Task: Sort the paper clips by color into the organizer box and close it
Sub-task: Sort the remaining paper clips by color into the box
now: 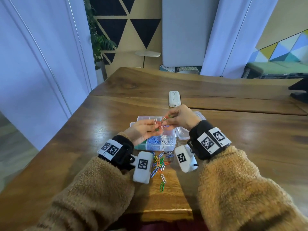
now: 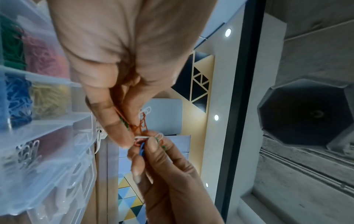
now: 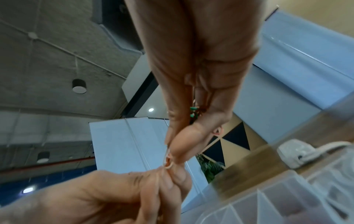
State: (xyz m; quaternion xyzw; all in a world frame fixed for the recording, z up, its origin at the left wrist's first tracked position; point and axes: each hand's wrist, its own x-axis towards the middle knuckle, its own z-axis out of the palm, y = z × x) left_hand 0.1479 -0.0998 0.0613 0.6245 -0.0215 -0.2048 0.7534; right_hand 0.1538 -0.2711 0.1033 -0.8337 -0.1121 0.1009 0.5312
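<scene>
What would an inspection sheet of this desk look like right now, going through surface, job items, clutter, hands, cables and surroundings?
Surface: wooden table, seam running across it.
Job's things: clear organizer box open, with green, blue and white clips sorted in the near compartments; its lid lies open to the right; loose mixed paper clips on the table in front of the box.
Clutter: white power strip behind the box.
Grippers: left hand and right hand both pinch a tangled clip bunch above the box.
Cables: nothing seen.
Surroundings: white panels, triangle-patterned wall, potted plant, green bench.
</scene>
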